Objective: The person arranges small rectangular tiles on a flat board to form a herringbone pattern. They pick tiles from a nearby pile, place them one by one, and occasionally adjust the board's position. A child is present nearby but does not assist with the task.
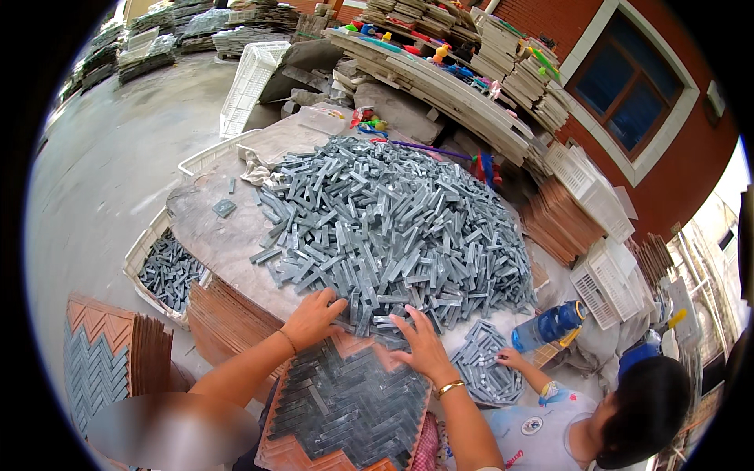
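Note:
A large heap of grey stone strips (393, 220) covers the slab in front of me. On my lap side lies an orange herringbone tray (276, 439), mostly filled with dark grey strips (353, 400); some orange shows at its far and near ends. My left hand (316, 315), with a thin bracelet at the wrist, reaches over the tray's far left corner to the heap's near edge, fingers apart. My right hand (424, 343), with a gold bangle, hovers at the heap's edge by the far right corner, thumb and fingers spread. I see no strip held in either.
At right, a person (550, 416) touches grey strips in a smaller pile (487, 365), beside a blue bottle (548, 326). A white crate of strips (135, 263) and a stack of filled trays (98, 361) stand left. White crates (589, 188) and brown tray stacks (561, 221) stand right.

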Available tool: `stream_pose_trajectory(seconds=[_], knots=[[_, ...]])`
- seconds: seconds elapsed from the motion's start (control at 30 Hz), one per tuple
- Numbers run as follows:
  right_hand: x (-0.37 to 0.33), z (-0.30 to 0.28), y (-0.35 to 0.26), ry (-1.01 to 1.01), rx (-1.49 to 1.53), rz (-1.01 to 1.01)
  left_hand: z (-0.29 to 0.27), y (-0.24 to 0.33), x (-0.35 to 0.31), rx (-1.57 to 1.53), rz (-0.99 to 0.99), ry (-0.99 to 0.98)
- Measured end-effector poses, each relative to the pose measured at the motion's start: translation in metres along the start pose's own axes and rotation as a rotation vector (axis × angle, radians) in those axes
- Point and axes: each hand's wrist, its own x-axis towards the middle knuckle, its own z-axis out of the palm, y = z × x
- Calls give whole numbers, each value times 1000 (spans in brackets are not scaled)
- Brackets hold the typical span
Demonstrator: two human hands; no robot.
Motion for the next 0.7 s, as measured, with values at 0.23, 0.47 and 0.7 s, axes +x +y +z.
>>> stream_pose_trajectory(seconds=[0.23, 0.47, 0.7], knots=[[14, 28, -5, 245, -65, 11, 9, 14, 12, -26, 73, 61], [25, 37, -10, 385, 130, 38, 18, 2, 26, -75, 194, 36], [68, 43, -22, 570, 375, 139, 17, 5, 55, -276, 81, 196]])
